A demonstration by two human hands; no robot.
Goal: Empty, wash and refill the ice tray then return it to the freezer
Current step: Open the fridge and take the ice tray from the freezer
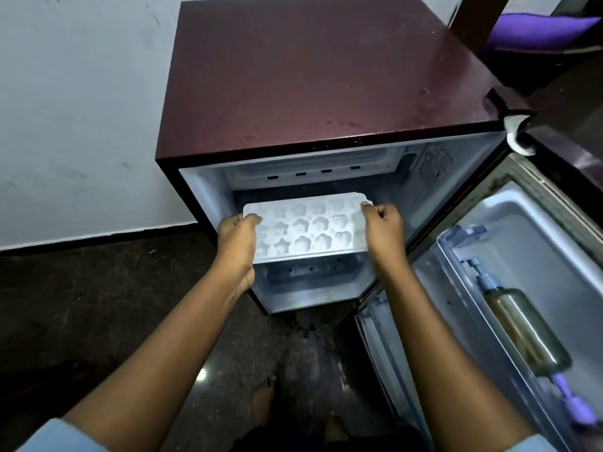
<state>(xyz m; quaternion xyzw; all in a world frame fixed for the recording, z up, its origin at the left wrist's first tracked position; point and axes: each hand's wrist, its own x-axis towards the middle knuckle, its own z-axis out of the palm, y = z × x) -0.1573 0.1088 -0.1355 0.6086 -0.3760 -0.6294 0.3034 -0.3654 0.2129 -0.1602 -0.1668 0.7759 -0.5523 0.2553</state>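
Note:
A white ice tray with star and flower shaped cells is held level at the mouth of the freezer compartment of a small maroon fridge. My left hand grips the tray's left edge, thumb on top. My right hand grips its right edge with curled fingers. The tray's far end lies just inside the opening; its near end sticks out toward me. I cannot tell what fills the cells.
The fridge door stands open to the right, with a brown pump bottle lying in its shelf. A white wall is on the left. The floor is dark, and my bare feet show below.

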